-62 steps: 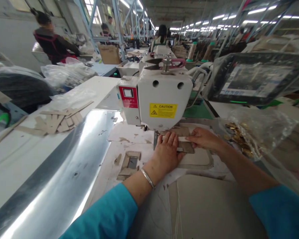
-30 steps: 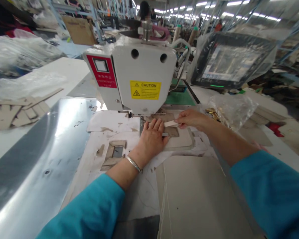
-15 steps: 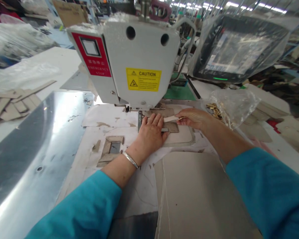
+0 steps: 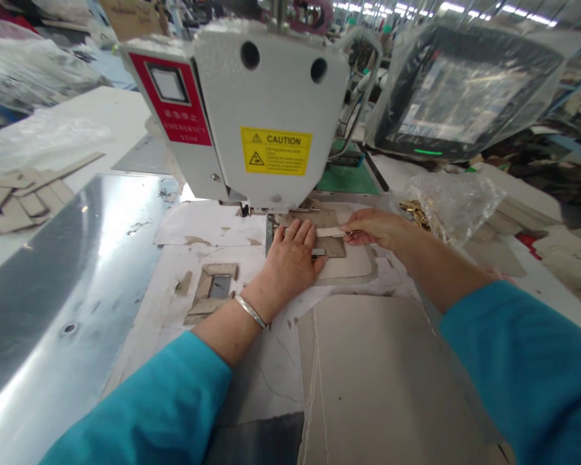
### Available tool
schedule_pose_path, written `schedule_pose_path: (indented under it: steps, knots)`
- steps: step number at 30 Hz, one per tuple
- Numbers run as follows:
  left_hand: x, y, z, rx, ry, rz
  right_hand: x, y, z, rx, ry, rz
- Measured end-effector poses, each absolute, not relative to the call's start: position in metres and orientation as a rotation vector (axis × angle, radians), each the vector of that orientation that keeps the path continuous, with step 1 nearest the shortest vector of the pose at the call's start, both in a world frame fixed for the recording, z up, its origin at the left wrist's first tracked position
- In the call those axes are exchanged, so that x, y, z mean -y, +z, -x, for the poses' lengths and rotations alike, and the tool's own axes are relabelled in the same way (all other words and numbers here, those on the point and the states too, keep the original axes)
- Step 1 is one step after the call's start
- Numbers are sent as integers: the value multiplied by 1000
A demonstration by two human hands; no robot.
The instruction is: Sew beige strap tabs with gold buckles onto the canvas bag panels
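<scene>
Under the head of a sewing machine, my left hand lies flat with its fingers stretched forward on a beige panel and the metal clamp there. My right hand pinches the right end of a narrow beige strip, which has a small metal piece at that end. The strip's left end reaches my left fingertips; whether they press on it, I cannot tell. A larger beige panel with loose threads lies closer to me.
A frame of beige pieces lies left of my left wrist. Gold metal parts in a clear bag sit to the right. Cut strips are piled on the left table. A plastic-wrapped screen stands at back right.
My right hand has lowered the strip slightly, so it lies flatter toward the panel. My left hand stays pressed in the same place. The view has shifted a little.
</scene>
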State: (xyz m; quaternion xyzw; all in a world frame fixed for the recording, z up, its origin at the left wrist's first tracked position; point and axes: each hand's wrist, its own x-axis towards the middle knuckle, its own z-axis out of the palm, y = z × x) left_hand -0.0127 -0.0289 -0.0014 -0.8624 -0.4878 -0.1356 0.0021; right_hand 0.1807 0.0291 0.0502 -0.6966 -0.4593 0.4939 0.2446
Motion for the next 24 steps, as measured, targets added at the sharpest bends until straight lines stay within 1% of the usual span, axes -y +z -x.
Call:
schedule_pose_path:
  steps: [3,8,16,24]
  knots:
    - [29,-1,12,1528,-427,2701,-35,54,-181,1218,1430,1986]
    - [29,-2,12,1527,-440,2702,-39,55,-183,1326,1447,2007]
    - [29,1,11,1552,-415,2713,-31,46,-177,1544,1172,2155]
    - [27,-2,15,1475,-417,2756,-29,43,-178,1448,1318,2128]
